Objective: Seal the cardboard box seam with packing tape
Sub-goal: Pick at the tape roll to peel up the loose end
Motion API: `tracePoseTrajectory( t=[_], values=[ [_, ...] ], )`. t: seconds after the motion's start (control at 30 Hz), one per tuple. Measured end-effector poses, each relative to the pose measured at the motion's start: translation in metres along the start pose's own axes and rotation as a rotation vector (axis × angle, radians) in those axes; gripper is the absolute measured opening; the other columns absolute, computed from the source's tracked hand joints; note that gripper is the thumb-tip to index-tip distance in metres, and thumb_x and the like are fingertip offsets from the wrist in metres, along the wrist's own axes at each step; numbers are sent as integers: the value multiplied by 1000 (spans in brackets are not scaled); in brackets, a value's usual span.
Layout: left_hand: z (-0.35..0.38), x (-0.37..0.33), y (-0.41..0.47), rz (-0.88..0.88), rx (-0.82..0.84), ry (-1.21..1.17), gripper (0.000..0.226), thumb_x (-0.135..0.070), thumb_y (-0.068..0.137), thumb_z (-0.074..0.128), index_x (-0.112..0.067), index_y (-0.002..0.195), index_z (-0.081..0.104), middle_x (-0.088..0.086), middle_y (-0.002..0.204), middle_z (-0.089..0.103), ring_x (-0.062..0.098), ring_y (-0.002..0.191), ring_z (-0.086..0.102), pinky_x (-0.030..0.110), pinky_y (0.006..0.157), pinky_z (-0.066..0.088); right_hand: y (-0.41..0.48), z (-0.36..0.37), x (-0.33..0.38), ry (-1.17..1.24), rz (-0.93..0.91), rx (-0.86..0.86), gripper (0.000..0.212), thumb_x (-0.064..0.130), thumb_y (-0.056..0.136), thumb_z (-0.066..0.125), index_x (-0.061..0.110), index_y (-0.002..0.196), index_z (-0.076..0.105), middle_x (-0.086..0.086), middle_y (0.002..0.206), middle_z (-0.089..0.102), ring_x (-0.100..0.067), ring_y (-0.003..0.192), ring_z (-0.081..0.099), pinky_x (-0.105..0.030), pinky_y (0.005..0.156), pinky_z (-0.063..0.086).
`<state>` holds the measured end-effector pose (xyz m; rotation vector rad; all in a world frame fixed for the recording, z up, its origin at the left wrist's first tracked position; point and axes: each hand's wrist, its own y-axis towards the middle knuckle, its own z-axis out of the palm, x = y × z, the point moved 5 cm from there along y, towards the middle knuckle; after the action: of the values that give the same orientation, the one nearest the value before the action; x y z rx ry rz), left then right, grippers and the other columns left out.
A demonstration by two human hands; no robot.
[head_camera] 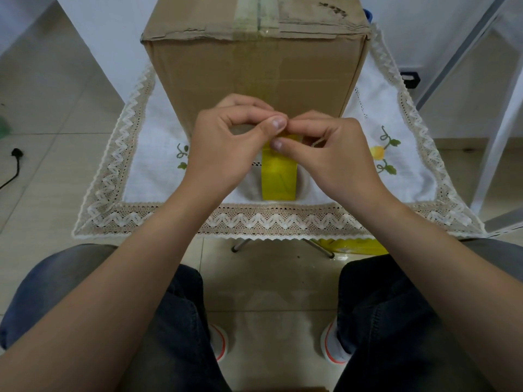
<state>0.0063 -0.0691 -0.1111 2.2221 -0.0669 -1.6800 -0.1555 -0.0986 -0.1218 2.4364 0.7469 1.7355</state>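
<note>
Yellow and glossy, the roll of packing tape (278, 176) stands on its edge just under my fingers, and both my hands are closed on its upper rim. My left hand (226, 142) is curled, with the thumb pressed against the top of the roll and the fingers bent over behind it. My right hand (331, 154) meets it from the other side, thumb and forefinger pinching the tape right where my left thumb sits, so the fingertips of the two hands touch. Whether a loose end is already lifted there I cannot tell, since my fingers cover the spot. The roll rests on a white tablecloth (113, 193) with a zigzag lace border and embroidered yellow fruit, near its front edge. Just beyond my hands the tall cardboard box (215, 72) stands upright on the same cloth. Its near face is plain brown, and its top flaps are worn and torn along the front edge. The seam (258, 21) between those flaps runs away from me, with a pale strip of old tape (246, 21) lying along it. Below the cloth a metal table leg (240, 246) and a yellow packet (353, 246) show on the tiled floor. My knees in dark jeans (175, 321) and my white shoes (219, 342) are nearest me, and a black plug (16, 153) lies on the floor far to my left
</note>
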Motion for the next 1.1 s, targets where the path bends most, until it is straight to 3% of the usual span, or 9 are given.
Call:
tracePoseTrajectory(
  t=[0.13,0.23,0.33,0.47,0.57,0.67,0.77,0.97,1.1],
  values=[
    [2,1,-1,-13,31,-19,3,-17,89,78,-19,90,81,-7,97,70,9,100,68,35,88,60,2,-5,-8,61,38,-32,29,13,87,83,13,115,77,19,81,74,10,70,63,-8,70,47],
    [5,1,-1,-12,74,-10,9,-16,94,73,-18,99,80,-3,103,70,8,104,67,23,84,55,3,-3,-6,1,19,-25,8,18,89,80,10,88,82,-1,83,76,0,70,60,-17,66,45],
    [8,-3,-3,-49,128,-37,19,-19,102,63,-19,115,76,-3,115,72,12,113,69,31,92,60,4,-2,-4,-6,19,-39,10,19,90,79,11,84,81,-10,87,75,-7,74,61,-23,69,47],
    [5,2,-4,-226,144,-8,17,-34,106,55,-29,107,71,-12,101,73,-3,90,70,17,71,55,4,-10,-4,39,86,-88,10,21,89,80,17,80,80,-9,76,74,-6,66,58,-24,65,46],
    [0,17,-4,-355,119,100,34,-46,96,68,-12,95,68,-2,88,67,7,78,62,25,72,49,4,-16,0,58,86,-135,10,18,88,80,17,79,80,2,66,73,-2,62,58,-18,62,46],
    [9,20,-11,-411,253,130,54,-53,94,65,0,99,73,0,83,72,9,75,63,30,73,50,3,-18,5,67,56,-158,11,17,88,80,22,79,79,15,65,72,4,63,61,-14,64,47],
    [22,17,-17,-443,393,13,52,-50,99,60,-1,99,76,17,96,79,21,86,75,40,85,57,3,-19,9,57,24,-155,11,15,88,80,23,81,79,22,64,71,7,62,62,-9,64,44],
    [30,13,-19,-403,398,-167,29,-18,102,62,8,106,73,20,92,74,25,83,72,34,80,63,3,-25,10,68,44,-190,8,15,86,82,20,79,80,3,74,75,2,65,61,-14,65,46],
    [28,7,-18,-303,397,-168,25,-15,101,63,8,103,74,26,92,73,28,83,70,38,78,60,6,-27,4,149,86,-222,8,12,84,82,18,89,82,-4,107,74,-4,88,68,-23,78,55]
  ],
)
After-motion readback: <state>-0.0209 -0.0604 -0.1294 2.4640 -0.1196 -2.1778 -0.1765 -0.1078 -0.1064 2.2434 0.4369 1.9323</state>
